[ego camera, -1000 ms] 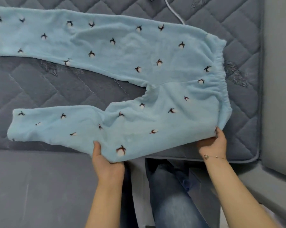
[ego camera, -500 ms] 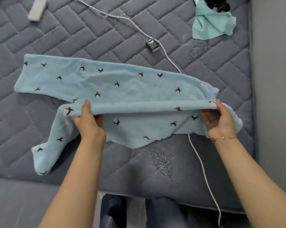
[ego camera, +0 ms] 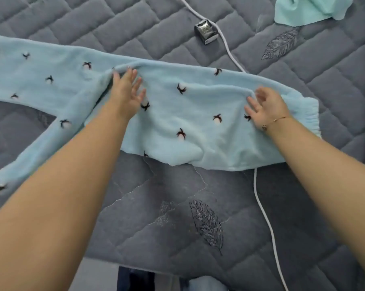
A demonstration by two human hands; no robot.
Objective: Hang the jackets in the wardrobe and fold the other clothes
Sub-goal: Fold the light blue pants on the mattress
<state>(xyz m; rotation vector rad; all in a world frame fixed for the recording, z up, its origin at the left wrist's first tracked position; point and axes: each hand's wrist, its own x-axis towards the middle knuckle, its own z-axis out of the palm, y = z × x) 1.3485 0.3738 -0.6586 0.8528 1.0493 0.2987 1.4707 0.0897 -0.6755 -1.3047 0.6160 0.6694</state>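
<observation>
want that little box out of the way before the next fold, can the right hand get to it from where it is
Probably yes: the box lies in the open on the mattress beyond the trousers, and the right hand is open and holds nothing.

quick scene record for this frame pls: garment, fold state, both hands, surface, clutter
garment: light blue fleece trousers
fold state: one leg laid over the other, lower left leg end splayed out
left hand: open, flat on the fabric
right hand: open, fingers spread near the waistband
surface: grey quilted mattress
clutter: white cable passing under the trousers, small silver box, mint cloth top right
</observation>
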